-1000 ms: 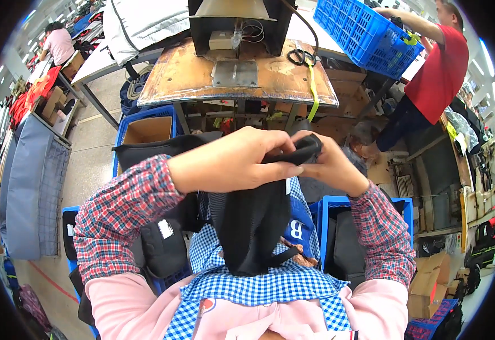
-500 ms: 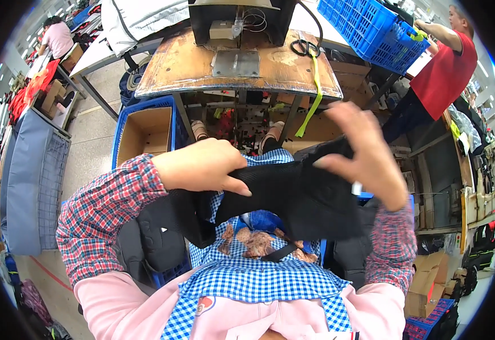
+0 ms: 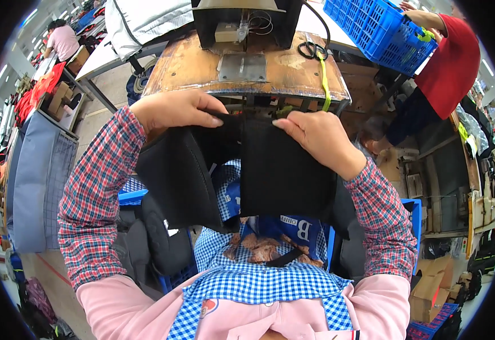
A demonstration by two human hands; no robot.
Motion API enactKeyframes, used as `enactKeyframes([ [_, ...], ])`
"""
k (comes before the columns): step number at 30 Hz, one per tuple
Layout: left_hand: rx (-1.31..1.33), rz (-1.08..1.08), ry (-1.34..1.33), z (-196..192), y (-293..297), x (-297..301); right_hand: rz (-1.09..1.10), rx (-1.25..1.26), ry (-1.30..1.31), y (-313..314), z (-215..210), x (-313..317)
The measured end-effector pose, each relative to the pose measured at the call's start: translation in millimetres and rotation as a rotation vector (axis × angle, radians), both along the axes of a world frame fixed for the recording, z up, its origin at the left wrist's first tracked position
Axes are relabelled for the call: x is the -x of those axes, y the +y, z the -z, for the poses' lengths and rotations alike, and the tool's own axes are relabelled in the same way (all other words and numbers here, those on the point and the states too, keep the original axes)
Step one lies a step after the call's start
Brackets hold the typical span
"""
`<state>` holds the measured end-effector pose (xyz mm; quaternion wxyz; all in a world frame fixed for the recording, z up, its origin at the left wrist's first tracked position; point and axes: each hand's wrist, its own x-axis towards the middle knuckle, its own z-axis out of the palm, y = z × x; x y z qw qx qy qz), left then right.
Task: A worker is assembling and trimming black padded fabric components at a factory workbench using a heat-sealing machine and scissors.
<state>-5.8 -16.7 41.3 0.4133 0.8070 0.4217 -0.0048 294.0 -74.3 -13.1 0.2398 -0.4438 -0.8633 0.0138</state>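
A black fabric piece [image 3: 287, 175] with stiff, flat panels hangs in front of me over my lap. My left hand [image 3: 180, 109] pinches its upper edge on the left, thumb and fingers pressed together. On the right, my right hand [image 3: 318, 136] grips the same upper edge, thumb on the near side. The two panels hang down from the hands, with a gap between them where my blue-checked apron [image 3: 219, 249] shows. The fingertips behind the fabric are hidden.
Ahead stands a worn wooden work table [image 3: 190, 68] carrying a black machine housing [image 3: 247, 25], with scissors [image 3: 312, 50] and a yellow-green strap [image 3: 324, 85]. A blue crate [image 3: 372, 28] sits at the far right beside a person in red [image 3: 448, 62]. Black padded pieces [image 3: 165, 232] lie left of my lap.
Both hands have moved up and away from me, lifting the black fabric. My right hand, blurred and spread before, now grips the edge. The panels hang flatter.
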Motion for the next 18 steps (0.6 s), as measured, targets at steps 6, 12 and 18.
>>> enactKeyframes([
  [6, 0.052, -0.128, -0.133, 14, 64, 5, 0.041, -0.146, -0.111, 57, -1, -1],
  [12, -0.103, -0.257, -0.133, 5, 110, -3, 0.027, -0.092, -0.174, 96, -29, 2],
  [18, 0.28, -0.348, -0.188, -1, 145, -10, 0.154, 0.077, -0.159, 130, -33, -1],
])
